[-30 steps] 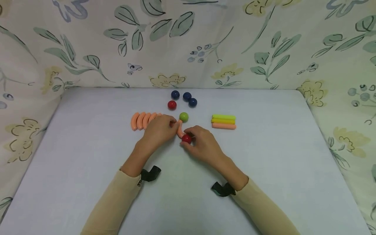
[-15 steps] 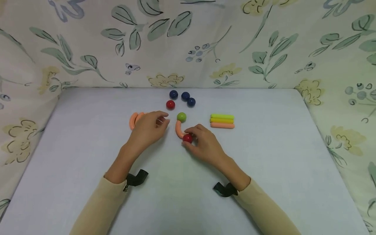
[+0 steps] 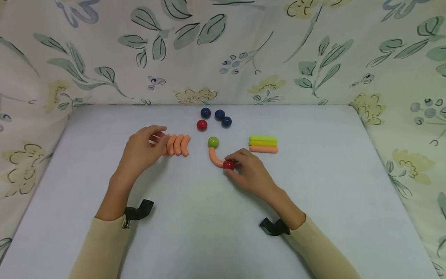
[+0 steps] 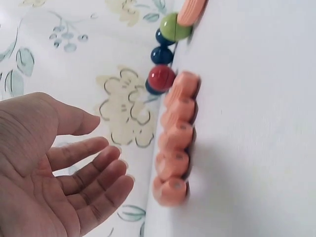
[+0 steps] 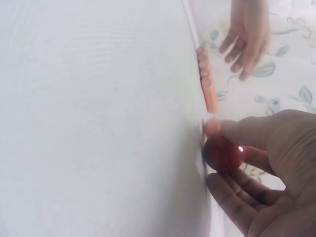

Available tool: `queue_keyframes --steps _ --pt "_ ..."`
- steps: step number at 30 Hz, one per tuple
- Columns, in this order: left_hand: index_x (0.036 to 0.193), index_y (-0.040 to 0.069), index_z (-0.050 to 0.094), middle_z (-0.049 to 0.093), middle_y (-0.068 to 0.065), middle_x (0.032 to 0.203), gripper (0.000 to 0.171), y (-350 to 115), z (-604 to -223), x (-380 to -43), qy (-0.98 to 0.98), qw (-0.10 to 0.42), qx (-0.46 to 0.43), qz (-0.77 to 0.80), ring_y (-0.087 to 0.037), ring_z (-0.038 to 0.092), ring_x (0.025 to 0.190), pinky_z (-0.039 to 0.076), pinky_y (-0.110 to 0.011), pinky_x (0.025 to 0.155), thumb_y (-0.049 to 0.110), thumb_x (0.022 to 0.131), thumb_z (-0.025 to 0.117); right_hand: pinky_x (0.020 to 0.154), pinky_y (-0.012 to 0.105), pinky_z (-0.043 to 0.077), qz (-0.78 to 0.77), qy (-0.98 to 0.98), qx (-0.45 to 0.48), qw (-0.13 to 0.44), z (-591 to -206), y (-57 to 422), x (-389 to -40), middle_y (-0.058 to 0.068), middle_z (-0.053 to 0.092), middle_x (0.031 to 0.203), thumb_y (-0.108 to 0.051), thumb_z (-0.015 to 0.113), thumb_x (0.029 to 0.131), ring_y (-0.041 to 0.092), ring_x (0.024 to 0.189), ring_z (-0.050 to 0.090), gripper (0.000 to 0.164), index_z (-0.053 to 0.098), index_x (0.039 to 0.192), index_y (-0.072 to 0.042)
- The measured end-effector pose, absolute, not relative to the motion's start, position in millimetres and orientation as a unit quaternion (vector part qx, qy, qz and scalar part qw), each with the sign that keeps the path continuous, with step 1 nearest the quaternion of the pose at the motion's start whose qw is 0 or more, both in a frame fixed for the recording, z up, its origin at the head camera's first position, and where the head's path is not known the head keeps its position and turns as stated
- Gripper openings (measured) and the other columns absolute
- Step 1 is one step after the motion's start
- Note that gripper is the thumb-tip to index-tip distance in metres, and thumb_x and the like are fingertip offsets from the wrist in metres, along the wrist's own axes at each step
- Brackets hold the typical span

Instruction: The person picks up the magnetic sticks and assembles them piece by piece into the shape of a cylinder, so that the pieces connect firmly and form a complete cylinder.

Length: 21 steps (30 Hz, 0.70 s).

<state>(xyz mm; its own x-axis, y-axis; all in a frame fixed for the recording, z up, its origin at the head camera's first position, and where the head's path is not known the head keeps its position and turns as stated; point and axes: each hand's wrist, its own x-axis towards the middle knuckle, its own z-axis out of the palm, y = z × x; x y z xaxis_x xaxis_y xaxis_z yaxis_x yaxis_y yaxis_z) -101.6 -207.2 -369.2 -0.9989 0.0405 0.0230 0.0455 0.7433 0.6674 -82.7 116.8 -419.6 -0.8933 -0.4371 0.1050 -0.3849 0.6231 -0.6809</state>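
My right hand (image 3: 253,173) holds a red ball (image 3: 228,165) between thumb and fingers, low over the white table. The ball meets the lower end of a curved orange piece (image 3: 214,157). At that piece's upper end sits a green ball (image 3: 213,142). My left hand (image 3: 140,150), fingers loosely bent and holding nothing, hovers over the left end of a row of curved orange pieces (image 3: 177,145) and hides part of it. In the left wrist view the pieces (image 4: 177,133) stand apart from the fingers, with small holes in their ends.
Behind the green ball lie another red ball (image 3: 202,124) and several dark blue balls (image 3: 220,114). Straight sticks, two yellowish (image 3: 263,140) and one orange (image 3: 263,149), lie stacked side by side at the right. A floral cloth (image 3: 195,50) hangs along the table's back edge.
My left hand has let go of the curved orange piece and moved left over the row. My right hand has shifted slightly right with the red ball; the curved piece's lower end swung right too.
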Motion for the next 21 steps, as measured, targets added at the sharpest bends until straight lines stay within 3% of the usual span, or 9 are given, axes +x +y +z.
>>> queue_keyframes --steps 9,17,21 --pt "0.149 0.003 0.056 0.066 -0.024 0.137 0.053 -231 -377 -107 -0.945 -0.04 0.03 -0.322 -0.043 0.066 0.121 0.058 -0.055 0.085 0.034 0.107 0.056 0.093 0.036 0.064 -0.363 0.9 -0.232 0.066 -414 123 -85 0.006 0.072 0.116 -0.016 0.083 0.092 0.019 0.102 0.073 0.038 0.071 0.127 -0.008" --pt "0.149 -0.001 0.055 0.066 -0.026 0.137 0.054 -237 -385 -112 -0.946 -0.096 0.037 -0.308 -0.045 0.064 0.124 0.056 -0.056 0.092 0.034 0.107 0.053 0.095 0.034 0.063 -0.38 0.888 -0.247 0.08 -413 129 -86 0.006 0.073 0.117 -0.013 0.083 0.092 0.018 0.103 0.074 0.034 0.071 0.124 -0.008" --pt "0.147 -0.002 0.057 0.066 -0.026 0.136 0.056 -240 -387 -112 -0.946 -0.104 0.039 -0.304 -0.045 0.064 0.122 0.056 -0.053 0.088 0.037 0.107 0.052 0.096 0.033 0.063 -0.393 0.877 -0.263 0.087 -415 130 -87 0.004 0.073 0.116 -0.011 0.083 0.092 0.016 0.103 0.073 0.033 0.071 0.123 -0.009"
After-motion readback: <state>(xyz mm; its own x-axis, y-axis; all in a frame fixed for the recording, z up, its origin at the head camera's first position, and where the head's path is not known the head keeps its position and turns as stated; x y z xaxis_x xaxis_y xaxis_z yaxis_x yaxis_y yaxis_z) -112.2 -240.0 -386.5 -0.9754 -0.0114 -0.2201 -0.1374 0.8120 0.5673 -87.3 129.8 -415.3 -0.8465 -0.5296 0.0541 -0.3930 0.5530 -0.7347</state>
